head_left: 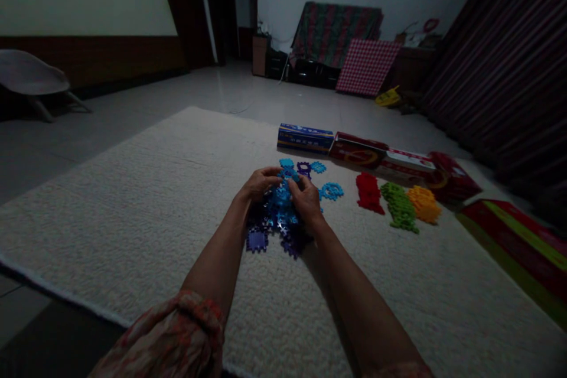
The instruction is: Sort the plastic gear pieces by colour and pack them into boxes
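Note:
In the head view, a heap of dark purple and blue interlocking plastic pieces (279, 215) lies on the pale mat (177, 189). Over its far side, my left hand (261, 184) and my right hand (307, 201) are close together, fingers bent around a light blue interlocking piece (289, 173). Part of that piece is hidden by my fingers. Loose around the heap are a square purple piece (257, 240), a purple ring-shaped piece (303, 169) and a blue ring-shaped piece (332, 191).
To the right lie piles of red pieces (369, 192), green pieces (400, 205) and orange pieces (424, 204). Behind them stands a row of boxes, with a blue box (305, 139) and a dark red box (358, 150). A larger red-and-green box (516, 242) borders the mat's right side.

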A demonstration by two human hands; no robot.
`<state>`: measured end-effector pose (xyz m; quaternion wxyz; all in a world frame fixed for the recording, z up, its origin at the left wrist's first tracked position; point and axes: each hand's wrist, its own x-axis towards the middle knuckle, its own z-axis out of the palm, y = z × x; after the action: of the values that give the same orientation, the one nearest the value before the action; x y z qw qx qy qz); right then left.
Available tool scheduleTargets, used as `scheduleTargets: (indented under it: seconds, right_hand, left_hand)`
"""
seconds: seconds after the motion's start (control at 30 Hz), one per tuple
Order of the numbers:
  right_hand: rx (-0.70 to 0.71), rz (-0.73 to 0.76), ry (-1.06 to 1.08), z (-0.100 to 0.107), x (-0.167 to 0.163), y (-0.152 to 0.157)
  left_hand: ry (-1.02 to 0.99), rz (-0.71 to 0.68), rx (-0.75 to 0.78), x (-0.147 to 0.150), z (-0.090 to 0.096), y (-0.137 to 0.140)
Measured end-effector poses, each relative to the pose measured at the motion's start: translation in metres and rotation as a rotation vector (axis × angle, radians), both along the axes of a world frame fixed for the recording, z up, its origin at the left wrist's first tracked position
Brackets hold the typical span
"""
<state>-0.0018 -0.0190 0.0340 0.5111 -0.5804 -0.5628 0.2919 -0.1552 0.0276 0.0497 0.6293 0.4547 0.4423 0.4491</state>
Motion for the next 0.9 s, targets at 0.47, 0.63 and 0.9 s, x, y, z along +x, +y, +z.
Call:
scheduleTargets:
  seconds: [0.47,0.63,0.9]
  right_hand:
    - [-0.048,-0.391,-0.030,-0.011,0.105,0.026]
    - [0.133,-0.480,-0.387,-0.018,0.116,0.020]
    - [0.288,0.310,-0.672,-0.005,0.034,-0.021]
  left_hand:
    - [0.533,-0.035,0.297,-0.030,-0.016,0.010]
    - [0.619,-0.226,0.339,-0.037,-0.021,0.011]
    - [0.706,-0.264,0.414,-0.043,-0.021,0.012]
